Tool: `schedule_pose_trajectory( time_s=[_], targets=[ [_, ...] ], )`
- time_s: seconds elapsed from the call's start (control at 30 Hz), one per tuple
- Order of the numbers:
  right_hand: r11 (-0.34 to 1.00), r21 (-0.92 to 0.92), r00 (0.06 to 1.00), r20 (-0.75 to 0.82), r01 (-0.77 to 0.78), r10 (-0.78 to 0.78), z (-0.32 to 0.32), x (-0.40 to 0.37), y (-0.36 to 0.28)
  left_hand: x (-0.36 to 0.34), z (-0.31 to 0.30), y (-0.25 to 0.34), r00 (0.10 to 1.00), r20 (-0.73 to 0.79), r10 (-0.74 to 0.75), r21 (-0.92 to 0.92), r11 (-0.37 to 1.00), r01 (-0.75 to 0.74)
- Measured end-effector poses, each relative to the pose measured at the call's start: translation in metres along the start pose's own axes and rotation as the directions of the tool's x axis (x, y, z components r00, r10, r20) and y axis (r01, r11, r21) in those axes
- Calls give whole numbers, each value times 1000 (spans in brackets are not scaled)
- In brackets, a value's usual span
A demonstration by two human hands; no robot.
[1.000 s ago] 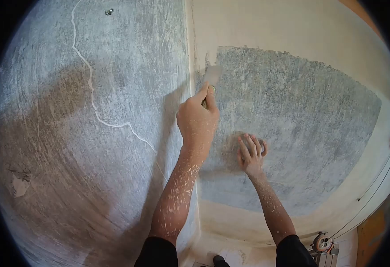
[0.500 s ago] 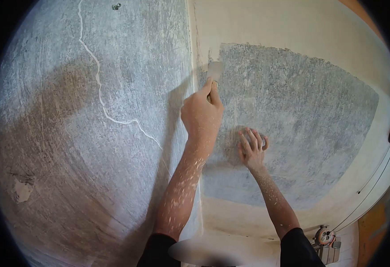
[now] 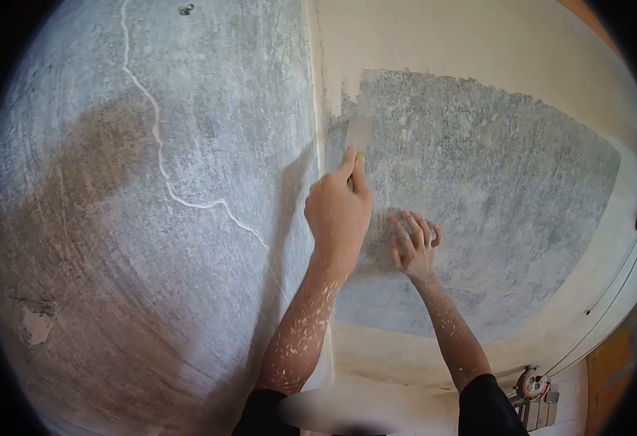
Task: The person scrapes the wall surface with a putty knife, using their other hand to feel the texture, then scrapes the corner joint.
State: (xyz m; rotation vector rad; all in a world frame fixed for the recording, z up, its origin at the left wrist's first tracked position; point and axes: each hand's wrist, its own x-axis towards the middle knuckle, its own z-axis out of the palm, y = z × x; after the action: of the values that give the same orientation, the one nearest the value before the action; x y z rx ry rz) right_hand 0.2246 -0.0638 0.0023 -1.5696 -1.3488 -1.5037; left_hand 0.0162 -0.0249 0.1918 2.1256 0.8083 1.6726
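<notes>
My left hand (image 3: 339, 211) is closed around the handle of a scraper (image 3: 360, 131), thumb and fingers pinched near the base of its flat blade. The blade points up and lies against the right-hand wall, close to the corner, within a scraped grey patch (image 3: 493, 174). A ragged edge of cream paint borders this patch above the blade. Lower and to the right, my right hand (image 3: 414, 241) rests on the grey surface with fingers spread, holding nothing. Pale flakes speckle both forearms.
The left wall (image 3: 209, 145) is grey and mottled, with a white crack-like line (image 3: 160, 138) down it and a pale chipped spot (image 3: 37, 325) lower left. At bottom right are an orange-and-grey reel (image 3: 530, 384) and thin cords (image 3: 604, 314).
My left hand and the scraper have moved down and slightly right along the wall, away from the paint edge. The right hand has stayed in place on the wall.
</notes>
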Motion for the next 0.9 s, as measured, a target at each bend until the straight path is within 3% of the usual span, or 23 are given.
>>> schedule_pose_trajectory(
  time_s=[0.1, 0.2, 0.3, 0.5, 0.6, 0.9],
  targets=[
    [1000, -14, 1000, -2, -5, 5, 1, 1, -1, 15, 3, 5, 999, 3, -46, -71, 996, 46],
    [1000, -9, 1000, -29, -7, 7, 3, 6, 0, 24, 1, -4, 991, -93, 92, -125, 987, -103],
    [1000, 7, 1000, -29, 7, -6, -2, 5, -1, 9, 4, -10, 994, -49, 96, -73, 992, -100],
    [1000, 22, 999, -41, -6, 7, 1, 2, -3, 15, 3, -14, 977, -139, 161, -103, 979, -177],
    [1000, 26, 999, -45, -6, 7, 2, 6, -4, 25, -1, -6, 999, -31, 7, -133, 991, -12],
    [999, 34, 998, -58, 0, 2, 0, 9, 1, 29, 0, -12, 986, -106, 126, -193, 971, -145]
  ],
)
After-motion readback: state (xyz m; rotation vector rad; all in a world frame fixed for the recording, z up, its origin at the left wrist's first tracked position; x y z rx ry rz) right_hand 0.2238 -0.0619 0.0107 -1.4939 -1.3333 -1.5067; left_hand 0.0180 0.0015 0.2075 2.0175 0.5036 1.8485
